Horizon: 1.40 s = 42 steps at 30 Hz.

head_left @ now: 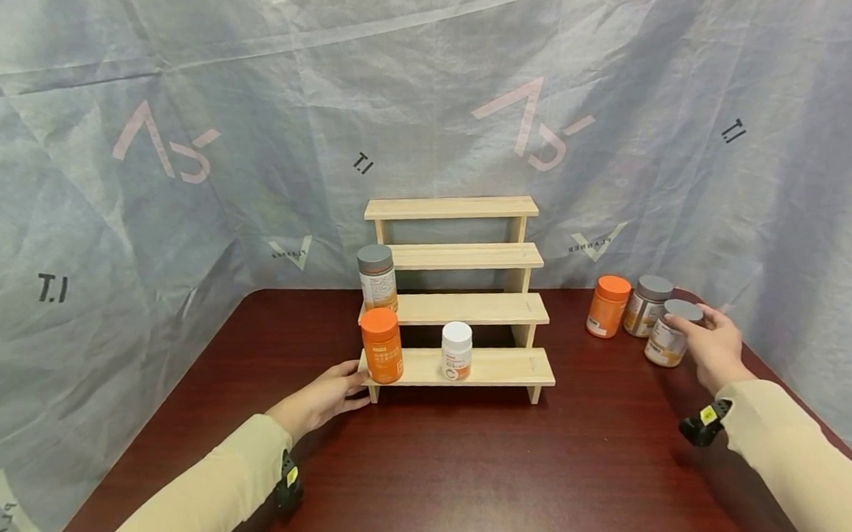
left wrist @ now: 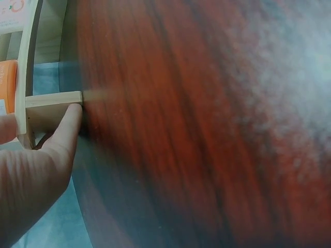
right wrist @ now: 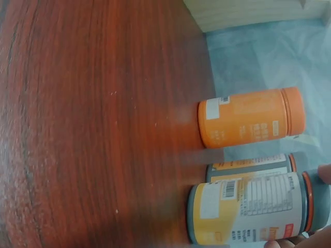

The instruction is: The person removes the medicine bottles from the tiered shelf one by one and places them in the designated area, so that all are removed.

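A stepped wooden rack (head_left: 465, 306) stands in the middle of the table. At the left end of its lowest step, my left hand (head_left: 329, 396) holds the edge, its thumb (left wrist: 67, 126) against the end of the leg. My right hand (head_left: 717, 348) grips a grey-lidded jar (head_left: 667, 341) at the right, fingers about the lid. That jar (right wrist: 245, 209) has a white and yellow label and looks upright. Beside it stand another grey-lidded jar (head_left: 647, 308) and an orange jar (head_left: 608, 308). Part of my right hand lies outside the right wrist view.
On the lowest step are an orange jar (head_left: 383, 346) at the left and a small white bottle (head_left: 456, 352) near the middle. A grey-lidded jar (head_left: 378, 281) stands on the second step's left end. Grey fabric (head_left: 416, 96) hangs behind the dark red table (head_left: 468, 467).
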Tool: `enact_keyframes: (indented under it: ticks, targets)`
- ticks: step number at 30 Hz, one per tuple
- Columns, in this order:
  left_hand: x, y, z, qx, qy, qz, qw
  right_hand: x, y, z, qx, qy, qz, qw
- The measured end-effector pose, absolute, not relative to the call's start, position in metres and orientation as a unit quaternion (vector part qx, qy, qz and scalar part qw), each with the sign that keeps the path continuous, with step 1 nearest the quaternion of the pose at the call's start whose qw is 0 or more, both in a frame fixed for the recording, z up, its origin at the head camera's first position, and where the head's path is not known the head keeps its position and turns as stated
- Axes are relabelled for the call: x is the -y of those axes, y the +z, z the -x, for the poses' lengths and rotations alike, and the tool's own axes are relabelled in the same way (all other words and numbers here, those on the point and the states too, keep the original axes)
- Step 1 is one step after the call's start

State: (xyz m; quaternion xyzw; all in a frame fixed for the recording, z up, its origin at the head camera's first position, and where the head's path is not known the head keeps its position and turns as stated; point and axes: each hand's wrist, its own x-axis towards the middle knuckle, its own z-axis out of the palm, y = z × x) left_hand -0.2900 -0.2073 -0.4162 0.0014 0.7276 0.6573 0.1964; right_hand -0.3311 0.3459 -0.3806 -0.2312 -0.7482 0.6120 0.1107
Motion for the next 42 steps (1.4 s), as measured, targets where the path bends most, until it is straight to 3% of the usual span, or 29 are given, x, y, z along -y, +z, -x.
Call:
enact_keyframes:
  ticks: [15, 42]
  targets:
    - [0.208, -0.413, 0.288, -0.730, 0.654, -0.005, 0.200, -0.333, -0.352, 0.332, 0.667, 0.682, 0.245, 0.174]
    - [0.207, -0.416, 0.290, -0.730, 0.655, 0.006, 0.194, -0.303, -0.325, 0.326, 0.700, 0.673, 0.184, 0.149]
